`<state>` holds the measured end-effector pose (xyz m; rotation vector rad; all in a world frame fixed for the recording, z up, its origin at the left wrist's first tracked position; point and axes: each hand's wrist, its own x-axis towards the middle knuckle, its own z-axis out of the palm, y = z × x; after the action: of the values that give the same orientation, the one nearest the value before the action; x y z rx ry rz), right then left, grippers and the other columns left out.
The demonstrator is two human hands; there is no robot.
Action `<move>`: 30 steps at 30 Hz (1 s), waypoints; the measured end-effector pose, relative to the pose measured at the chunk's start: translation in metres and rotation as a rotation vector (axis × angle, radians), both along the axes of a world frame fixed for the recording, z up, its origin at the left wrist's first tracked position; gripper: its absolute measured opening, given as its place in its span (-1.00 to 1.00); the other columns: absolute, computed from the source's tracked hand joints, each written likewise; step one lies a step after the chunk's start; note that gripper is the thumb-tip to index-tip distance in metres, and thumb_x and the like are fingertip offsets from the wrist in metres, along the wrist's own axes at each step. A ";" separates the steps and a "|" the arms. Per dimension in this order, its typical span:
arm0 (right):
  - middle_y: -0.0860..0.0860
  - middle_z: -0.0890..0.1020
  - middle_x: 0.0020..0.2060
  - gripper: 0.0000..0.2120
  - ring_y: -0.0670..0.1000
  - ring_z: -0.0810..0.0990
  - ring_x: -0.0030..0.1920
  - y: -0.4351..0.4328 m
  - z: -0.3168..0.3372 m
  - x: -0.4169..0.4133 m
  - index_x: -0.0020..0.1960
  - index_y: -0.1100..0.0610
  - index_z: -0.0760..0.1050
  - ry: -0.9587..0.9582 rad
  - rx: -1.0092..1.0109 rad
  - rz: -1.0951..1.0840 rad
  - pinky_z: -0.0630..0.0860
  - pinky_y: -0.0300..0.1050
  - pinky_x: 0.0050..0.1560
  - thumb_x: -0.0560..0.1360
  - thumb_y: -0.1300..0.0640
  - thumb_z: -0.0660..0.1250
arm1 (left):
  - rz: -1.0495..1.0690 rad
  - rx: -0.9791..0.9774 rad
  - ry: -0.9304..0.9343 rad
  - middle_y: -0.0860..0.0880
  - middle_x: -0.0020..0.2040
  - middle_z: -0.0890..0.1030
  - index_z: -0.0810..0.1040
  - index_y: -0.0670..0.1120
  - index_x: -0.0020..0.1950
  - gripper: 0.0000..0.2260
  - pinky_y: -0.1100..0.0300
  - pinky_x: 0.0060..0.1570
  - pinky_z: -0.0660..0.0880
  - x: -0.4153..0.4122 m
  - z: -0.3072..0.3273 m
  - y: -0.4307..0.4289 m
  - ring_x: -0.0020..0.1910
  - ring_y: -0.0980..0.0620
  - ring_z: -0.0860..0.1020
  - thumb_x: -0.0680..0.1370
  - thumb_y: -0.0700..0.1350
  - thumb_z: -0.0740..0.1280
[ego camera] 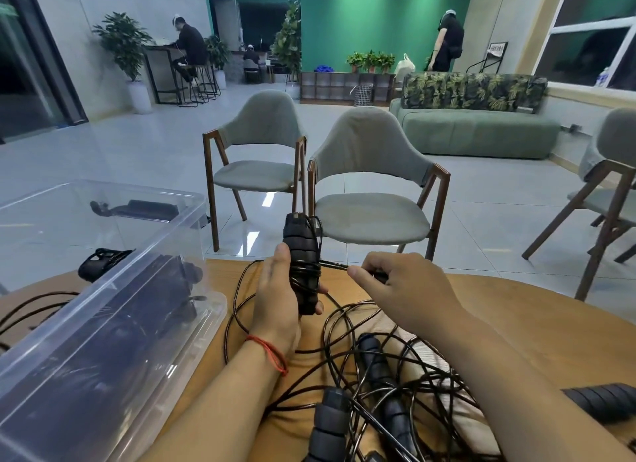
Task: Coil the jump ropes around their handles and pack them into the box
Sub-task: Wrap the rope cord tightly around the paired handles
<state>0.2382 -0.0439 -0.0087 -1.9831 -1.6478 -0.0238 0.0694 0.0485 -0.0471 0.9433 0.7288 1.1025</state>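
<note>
Beyond tangled ropes [347, 368], the left hand [275, 299] grips upright handles [301, 248] while the right hand [402, 289] pinches their cord [335, 265].

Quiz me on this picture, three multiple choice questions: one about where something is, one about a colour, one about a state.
1. Where is the clear box? A left of the left hand. B on the floor. C on a chair.
2. What colour is the wrist string? A blue. B red. C white.
3. The handles in the left hand are: A bare. B wound with rope. C in the box.
Answers: A, it sits left of the left hand; B, the string is red; B, rope loops ring them.
</note>
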 end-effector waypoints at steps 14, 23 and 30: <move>-0.20 0.55 -0.37 -0.79 -0.15 0.53 -0.30 -0.008 0.007 -0.005 -0.01 -0.14 0.63 -0.101 0.156 0.057 0.25 -0.31 -0.29 0.66 -0.22 0.33 | 0.031 0.202 0.233 -0.22 0.09 0.62 0.47 0.10 0.33 -0.69 0.02 -0.32 0.62 -0.006 -0.005 0.006 -0.10 -0.17 0.68 0.72 0.24 0.14; -0.24 0.55 -0.14 -0.88 -0.21 0.38 -0.16 -0.003 0.007 -0.006 0.07 -0.07 0.64 -0.249 0.205 0.228 0.16 -0.40 -0.19 0.67 -0.08 0.37 | -0.129 0.528 0.573 0.10 0.32 0.58 0.33 0.36 0.55 -0.57 -0.03 0.26 0.57 0.002 -0.009 -0.002 0.28 0.08 0.56 0.68 0.36 0.11; -0.27 0.52 -0.15 -0.88 -0.19 0.45 -0.15 -0.006 0.011 0.003 0.03 -0.11 0.64 -0.197 0.160 0.257 0.22 -0.35 -0.19 0.64 -0.13 0.39 | -0.197 0.740 0.725 0.21 0.26 0.55 0.35 0.43 0.43 -0.56 0.15 0.15 0.60 -0.001 -0.007 -0.008 0.20 0.23 0.56 0.60 0.24 0.40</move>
<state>0.2411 -0.0498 0.0025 -1.6823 -1.9504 -0.2536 0.0683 0.0407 -0.0543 2.0643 0.7813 0.8437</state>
